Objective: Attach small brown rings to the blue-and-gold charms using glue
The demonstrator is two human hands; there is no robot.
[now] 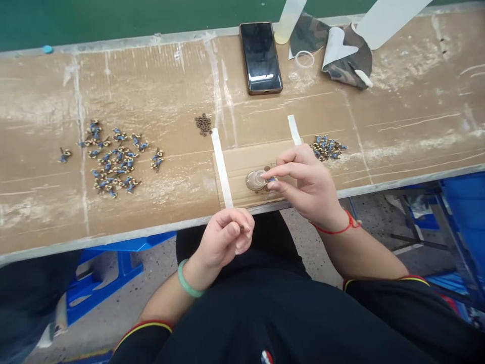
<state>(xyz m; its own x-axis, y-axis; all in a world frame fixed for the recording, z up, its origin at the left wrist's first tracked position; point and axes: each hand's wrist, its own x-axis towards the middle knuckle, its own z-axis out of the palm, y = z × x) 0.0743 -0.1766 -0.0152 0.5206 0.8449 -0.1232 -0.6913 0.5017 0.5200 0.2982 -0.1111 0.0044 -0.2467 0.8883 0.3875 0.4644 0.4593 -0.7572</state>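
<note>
My left hand (226,236) is closed in front of the table edge, thumb and finger pinching a tiny brown disc (241,228). Over the cardboard pad, my right hand (308,182) pinches a small blue figurine (272,180), partly hidden by the fingertips. Right beside those fingertips is a small clear bottle (254,180); I cannot tell whether they touch it. A few brown discs (267,168) lie around it. Just past my right hand is a heap of blue figurines (328,147). A small pile of brown ring-shaped discs (203,124) sits left of the pad.
Many blue-and-yellow figurines (113,162) are scattered on the left. White tape strips (222,169) mark the cardboard pad (242,156). Toward the back lie a phone (261,58), a translucent bottle (288,23), a clear ring (304,59) and camouflage cloth (348,58). Blue stools (109,273) stand below.
</note>
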